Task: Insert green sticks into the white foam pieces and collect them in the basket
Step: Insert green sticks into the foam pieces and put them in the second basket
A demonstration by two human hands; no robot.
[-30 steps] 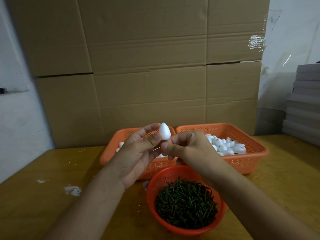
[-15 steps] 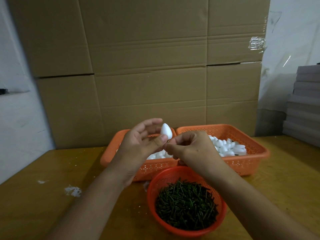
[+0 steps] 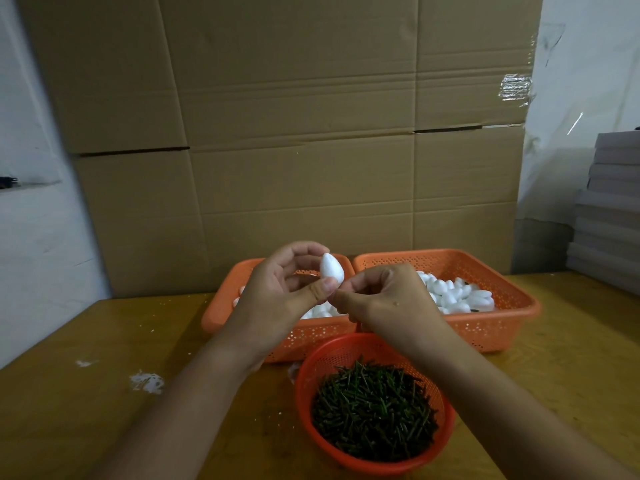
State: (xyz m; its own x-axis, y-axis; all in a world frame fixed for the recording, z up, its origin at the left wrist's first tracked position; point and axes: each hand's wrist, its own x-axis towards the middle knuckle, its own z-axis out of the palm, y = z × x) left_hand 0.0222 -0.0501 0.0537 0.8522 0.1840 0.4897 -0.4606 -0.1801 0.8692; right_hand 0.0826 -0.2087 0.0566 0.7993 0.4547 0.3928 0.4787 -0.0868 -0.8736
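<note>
My left hand (image 3: 280, 292) pinches a white egg-shaped foam piece (image 3: 331, 267) between thumb and fingers, pointed end up, above the baskets. My right hand (image 3: 388, 296) is closed right beside it, fingertips touching the foam's lower end; any stick in those fingers is hidden. A round orange basket (image 3: 304, 386) full of green sticks (image 3: 374, 414) stands on the table in front. Behind it, two rectangular orange baskets stand side by side: the left one (image 3: 221, 310) and the right one (image 3: 512, 306), each holding white foam pieces (image 3: 457, 296).
The wooden table (image 3: 69, 410) has white foam crumbs (image 3: 147, 382) at the left. Large cardboard boxes (image 3: 294, 133) stand as a wall behind the baskets. A stack of grey sheets (image 3: 609, 209) rises at the far right.
Both hands stay together at the foam piece, and the left thumb has shifted slightly along its lower end. The baskets have not moved.
</note>
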